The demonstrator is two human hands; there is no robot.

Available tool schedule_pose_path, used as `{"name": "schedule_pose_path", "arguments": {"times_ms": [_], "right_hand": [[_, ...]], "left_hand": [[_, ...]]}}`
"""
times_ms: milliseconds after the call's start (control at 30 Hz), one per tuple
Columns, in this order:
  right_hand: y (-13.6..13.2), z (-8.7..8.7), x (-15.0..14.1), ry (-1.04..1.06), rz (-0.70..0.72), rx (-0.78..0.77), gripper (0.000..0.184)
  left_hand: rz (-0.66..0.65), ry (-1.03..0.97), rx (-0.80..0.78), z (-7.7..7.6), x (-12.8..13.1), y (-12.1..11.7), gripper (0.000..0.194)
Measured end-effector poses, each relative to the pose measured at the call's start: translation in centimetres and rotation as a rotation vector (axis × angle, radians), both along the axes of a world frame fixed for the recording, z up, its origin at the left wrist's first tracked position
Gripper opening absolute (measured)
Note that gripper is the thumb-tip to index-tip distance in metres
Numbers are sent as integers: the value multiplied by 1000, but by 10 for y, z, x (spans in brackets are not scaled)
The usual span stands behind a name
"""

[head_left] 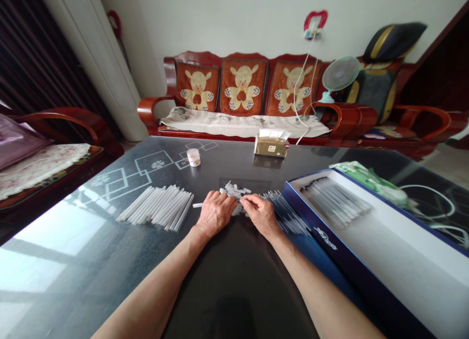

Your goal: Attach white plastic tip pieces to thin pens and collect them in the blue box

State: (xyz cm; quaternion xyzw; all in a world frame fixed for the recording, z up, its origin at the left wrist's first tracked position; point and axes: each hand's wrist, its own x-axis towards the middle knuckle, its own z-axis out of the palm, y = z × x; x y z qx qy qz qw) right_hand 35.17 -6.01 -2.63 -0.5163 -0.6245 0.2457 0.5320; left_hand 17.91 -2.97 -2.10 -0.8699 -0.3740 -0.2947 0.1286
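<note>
1. The dark glass tabletop [234, 290] spread beneath everything.
2. An open blue box [322, 241] sat at 3 o'clock, white tubes [157, 207] at 9 o'clock.
3. The left hand [215, 214] and right hand [261, 214] lay over small white pieces [232, 195] at center.
4. Their fingers [249, 200] touched the pieces; whether they grasped any could not be told.

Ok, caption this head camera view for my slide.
Left hand and right hand over small white plastic pieces beside a blue box.

Nothing here can be read for certain. To the right of the right fingers [251, 201], the side of the blue box [322, 251] carries white lettering [325, 238], too blurred to make out. Beyond the fingers, the tissue box [271, 147] bears a small label [271, 148], too tiny to read.
</note>
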Motion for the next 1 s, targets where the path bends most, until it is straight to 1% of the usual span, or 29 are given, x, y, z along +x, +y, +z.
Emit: {"name": "schedule_pose_path", "arguments": {"times_ms": [100, 200, 267, 333, 433, 500, 567, 700, 800, 933, 1000], "right_hand": [[1, 1, 0, 63, 46, -37, 16], [2, -1, -1, 83, 84, -37, 15], [1, -1, -1, 51, 73, -16, 17], [0, 0, -1, -21, 30, 29, 21], [-2, 3, 0, -168, -27, 113, 17], [-1, 4, 1, -216, -26, 133, 21], [0, 3, 2, -205, -10, 126, 20], [2, 0, 2, -127, 41, 107, 11], [1, -2, 2, -109, 66, 97, 9], [-1, -1, 2, -168, 1, 110, 18], [-1, 0, 2, -236, -30, 142, 15]], "left_hand": [[-4, 10, 1, 0, -1, 0, 30], [-7, 14, -3, 0, -1, 0, 30], [-6, 15, -10, 1, -2, -1, 31], [0, 19, -20, 2, -2, -1, 32], [2, 33, -30, 2, -1, -2, 34], [-5, 42, -35, 2, -1, -2, 34], [-11, 42, -40, 2, -1, -1, 33], [-18, 30, -36, 0, -2, 1, 31], [-20, 33, -31, -1, -2, 3, 31], [-7, 36, -33, 0, -2, 2, 33], [-7, 37, -31, 1, -2, 2, 34]]}}
